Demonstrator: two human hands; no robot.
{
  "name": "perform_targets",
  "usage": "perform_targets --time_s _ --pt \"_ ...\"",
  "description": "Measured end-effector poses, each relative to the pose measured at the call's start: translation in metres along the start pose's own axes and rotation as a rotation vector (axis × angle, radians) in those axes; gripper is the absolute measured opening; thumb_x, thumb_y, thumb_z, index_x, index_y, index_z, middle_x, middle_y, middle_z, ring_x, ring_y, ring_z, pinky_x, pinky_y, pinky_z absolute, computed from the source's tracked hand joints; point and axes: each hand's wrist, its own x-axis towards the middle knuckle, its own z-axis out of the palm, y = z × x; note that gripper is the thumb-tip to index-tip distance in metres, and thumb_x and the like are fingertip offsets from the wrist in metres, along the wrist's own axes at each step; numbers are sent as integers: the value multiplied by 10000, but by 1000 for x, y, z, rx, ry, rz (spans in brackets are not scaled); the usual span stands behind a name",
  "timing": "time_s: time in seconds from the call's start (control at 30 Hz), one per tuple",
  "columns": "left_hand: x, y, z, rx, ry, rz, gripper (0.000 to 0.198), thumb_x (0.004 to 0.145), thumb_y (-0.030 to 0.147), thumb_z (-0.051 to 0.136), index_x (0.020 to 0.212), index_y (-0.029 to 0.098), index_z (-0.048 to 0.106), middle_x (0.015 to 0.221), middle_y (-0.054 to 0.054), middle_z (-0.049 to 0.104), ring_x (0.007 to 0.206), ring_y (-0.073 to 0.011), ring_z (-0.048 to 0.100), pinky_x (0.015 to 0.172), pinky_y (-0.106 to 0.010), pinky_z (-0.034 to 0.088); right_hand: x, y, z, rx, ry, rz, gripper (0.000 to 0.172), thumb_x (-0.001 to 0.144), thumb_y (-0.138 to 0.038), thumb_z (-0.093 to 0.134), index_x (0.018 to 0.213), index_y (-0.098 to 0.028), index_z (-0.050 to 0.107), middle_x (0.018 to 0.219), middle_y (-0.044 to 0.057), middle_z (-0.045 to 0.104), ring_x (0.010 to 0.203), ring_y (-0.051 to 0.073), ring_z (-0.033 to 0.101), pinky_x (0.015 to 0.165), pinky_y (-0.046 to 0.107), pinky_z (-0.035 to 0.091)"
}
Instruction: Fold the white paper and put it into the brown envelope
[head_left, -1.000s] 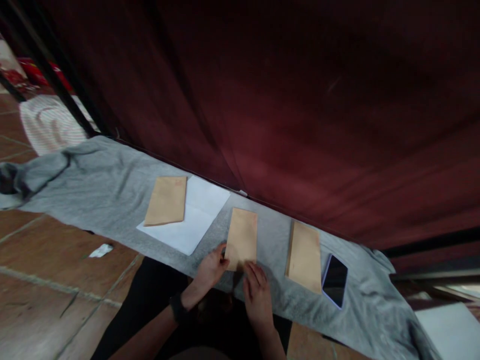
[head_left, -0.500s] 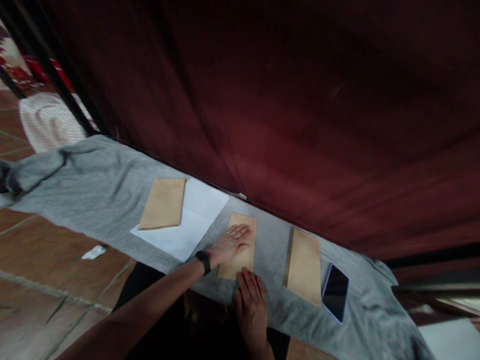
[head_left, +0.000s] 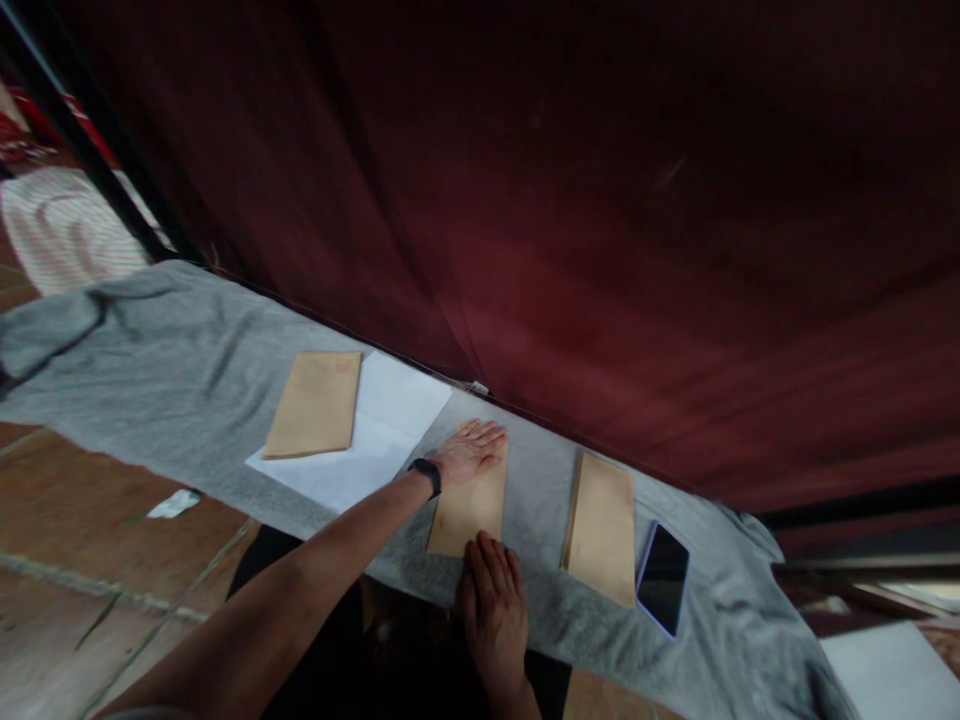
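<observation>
A single brown paper envelope (head_left: 474, 510) lies flat on the grey cloth in front of me. My left hand (head_left: 471, 452), with a black band on its wrist, presses flat across the envelope's far end, fingers stretched out. At the near edge of the same envelope, my right hand (head_left: 495, 595) rests with its fingers extended and its fingertips on the paper's lower right corner. Left of it, a stack of brown envelopes (head_left: 315, 405) sits on white paper (head_left: 390, 410). To the right lies another stack of brown envelopes (head_left: 601, 530).
A phone (head_left: 664, 580) lies right of the right-hand stack. Grey cloth (head_left: 187, 340) covers the narrow surface, and a dark red curtain (head_left: 487, 220) hangs behind it. A striped cloth (head_left: 75, 230) hangs at the far left. White scrap (head_left: 174, 503) lies on the tiled floor.
My left hand has slid away from me, from the envelope's middle to its far end. My right hand stays at the near edge. The whole view has shifted slightly.
</observation>
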Motion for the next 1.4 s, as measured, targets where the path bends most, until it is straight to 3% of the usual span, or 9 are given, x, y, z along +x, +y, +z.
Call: perform_targets --time_s 0.2,0.37,0.9,1.23,1.4 --pt "-12 14 2 -21 -37 111 504 1056 391 300 1519 209 386 1610 -40 349 1501 -153 249 1236 -359 106 1 -2 -1 21 -9 27 480 989 -178 466 1467 -227 472 1438 67 576 1363 228 503 1123 475 438" --pt "-25 29 3 -29 -63 115 539 1051 391 314 1539 163 340 1620 -71 322 1502 -158 250 1237 -344 129 2 -2 -3 49 8 28 471 991 -178 451 1457 -232 481 1419 69 591 1358 217 505 1129 469 424" --pt "-77 69 -12 -124 -80 169 509 1036 334 399 1524 194 371 1612 -61 341 1498 -169 266 1245 -355 165 -2 -2 0 42 56 21 442 991 -188 420 1425 -200 503 1339 97 642 1317 211 537 1149 465 380" --pt "-116 100 -26 -174 -37 191 499 1023 300 423 1509 190 397 1574 -76 412 1476 -205 329 1231 -375 243 -4 -4 1 98 126 58 302 998 -141 353 1180 -195 588 1179 90 673 1200 186 603 1137 456 422" --pt "-139 112 -31 -172 -78 190 588 996 332 493 1541 183 333 1572 -93 412 1472 -213 339 1226 -376 255 -7 -2 3 106 147 58 324 1001 -127 330 1202 -197 575 1143 89 673 1189 188 608 1116 456 451"
